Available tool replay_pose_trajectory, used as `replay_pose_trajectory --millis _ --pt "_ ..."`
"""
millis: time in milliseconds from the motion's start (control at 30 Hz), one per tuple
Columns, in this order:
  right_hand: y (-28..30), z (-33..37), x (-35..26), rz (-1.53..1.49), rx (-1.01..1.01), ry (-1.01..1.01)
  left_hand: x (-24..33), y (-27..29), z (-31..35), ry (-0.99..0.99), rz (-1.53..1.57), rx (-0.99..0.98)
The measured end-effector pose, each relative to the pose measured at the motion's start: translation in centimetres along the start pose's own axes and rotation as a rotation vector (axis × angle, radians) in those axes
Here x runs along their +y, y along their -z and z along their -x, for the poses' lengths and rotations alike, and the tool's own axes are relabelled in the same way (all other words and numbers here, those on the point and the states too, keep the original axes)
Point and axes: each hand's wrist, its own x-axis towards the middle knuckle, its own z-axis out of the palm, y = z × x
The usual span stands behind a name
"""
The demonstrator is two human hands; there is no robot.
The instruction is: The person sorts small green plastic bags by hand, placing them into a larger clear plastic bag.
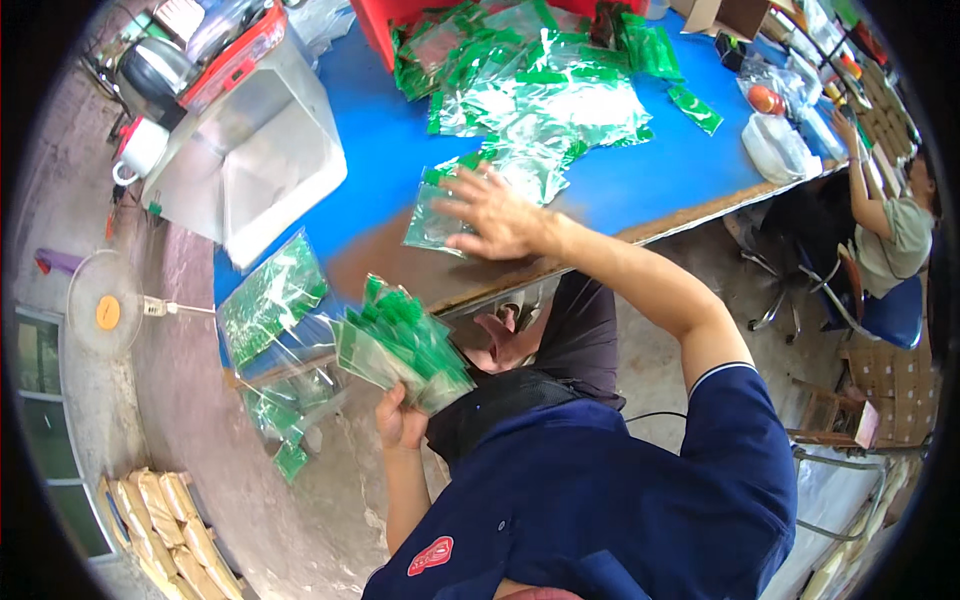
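Note:
My left hand point(400, 420) is shut on a fanned stack of clear plastic bags with green tops point(400, 345), held just off the near edge of the blue table point(380, 150). My right hand point(495, 215) lies flat with fingers spread on a single clear bag point(432, 225) at the worn brown edge of the table. A large loose pile of the same green-topped bags point(540, 90) spreads across the table beyond my right hand.
A white plastic tub point(260, 150) stands at the left end of the table, with more bags point(270, 300) beside it and some point(285, 410) below the edge. A red bin point(385, 25) sits at the back. Another person point(890, 225) sits on a blue chair at right. A fan point(105, 310) stands at left.

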Motion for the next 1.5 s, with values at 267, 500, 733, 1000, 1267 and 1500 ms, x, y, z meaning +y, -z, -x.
replay_pose_trajectory --millis 267,500,733,1000,1267,1500 --pt "0.2 2.9 -6.4 -0.700 -0.115 0.216 -1.1 -2.9 -1.6 -0.078 -0.226 0.153" --pt "2.9 7.5 2.6 0.125 0.062 -0.116 -3.3 -1.3 -1.0 0.039 -0.064 -0.036" --pt "0.4 5.8 -7.2 -0.101 0.201 -0.064 -5.4 -2.0 -2.4 0.058 0.138 -0.064" --pt "-0.4 3.1 -8.2 -0.379 0.261 -0.131 -4.7 -3.9 -2.1 -0.051 0.116 0.069" --pt "0.9 5.7 -7.2 -0.617 -0.094 0.072 -3.9 -2.6 -2.3 -0.039 0.038 0.006" --pt "1.7 9.0 -1.4 0.052 0.134 -0.353 -5.0 0.3 -2.4 0.103 0.134 -0.072"
